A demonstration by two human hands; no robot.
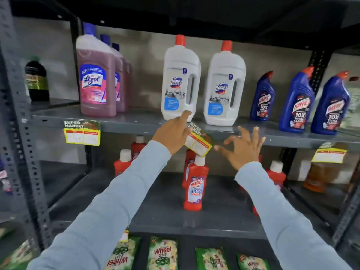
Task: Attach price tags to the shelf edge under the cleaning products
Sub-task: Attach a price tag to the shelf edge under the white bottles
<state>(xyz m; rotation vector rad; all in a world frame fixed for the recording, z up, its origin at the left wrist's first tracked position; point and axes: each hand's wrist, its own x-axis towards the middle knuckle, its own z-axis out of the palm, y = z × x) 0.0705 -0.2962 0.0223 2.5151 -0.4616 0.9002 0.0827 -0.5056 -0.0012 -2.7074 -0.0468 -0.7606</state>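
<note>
A green and yellow price tag [198, 140] hangs tilted at the grey shelf edge [126, 127], below two white Domex bottles [180, 80]. My left hand [172, 133] holds the tag's left side, index finger pointing up at the shelf. My right hand [242, 147] hovers just right of the tag, fingers spread, holding nothing. One tag [82, 133] is fixed on the edge under the pink Lizol bottles [95, 78]. Another tag [329, 153] hangs under the blue Harpic bottles [298, 100] at the right.
Red Harpic bottles [194, 184] stand on the lower shelf beneath my hands. Green Wheel packets [162, 254] lie on the shelf below that. A dark bottle [37, 80] sits on the neighbouring rack at the left, an orange bottle [315, 176] at the lower right.
</note>
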